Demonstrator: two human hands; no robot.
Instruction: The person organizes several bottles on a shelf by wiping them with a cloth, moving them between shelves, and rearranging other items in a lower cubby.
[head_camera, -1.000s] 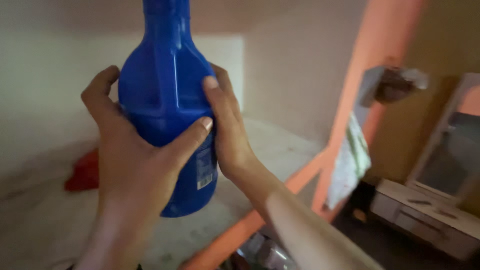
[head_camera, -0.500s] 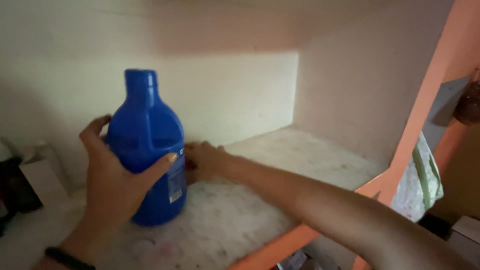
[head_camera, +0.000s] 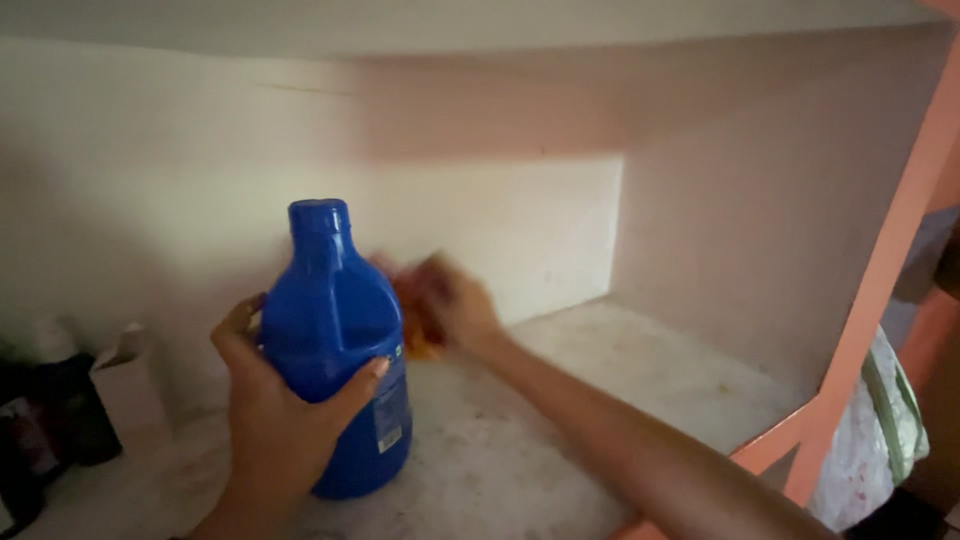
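A tall blue plastic bottle (head_camera: 338, 345) with a blue cap stands upright on a pale speckled shelf (head_camera: 640, 380). My left hand (head_camera: 278, 412) wraps around its lower front. My right hand (head_camera: 455, 308) reaches past the bottle toward the back wall and is blurred. It closes on a small red and orange object (head_camera: 415, 312) just behind the bottle's right side. What that object is I cannot tell.
Dark bottles (head_camera: 50, 420) and a small white carton (head_camera: 125, 385) stand at the shelf's left end. An orange frame post (head_camera: 880, 290) borders the shelf on the right, with a white and green cloth (head_camera: 875, 440) hanging beyond it.
The bottle has come down from in front of me to stand on the shelf. My right hand left the bottle and moved behind it onto the red and orange object.
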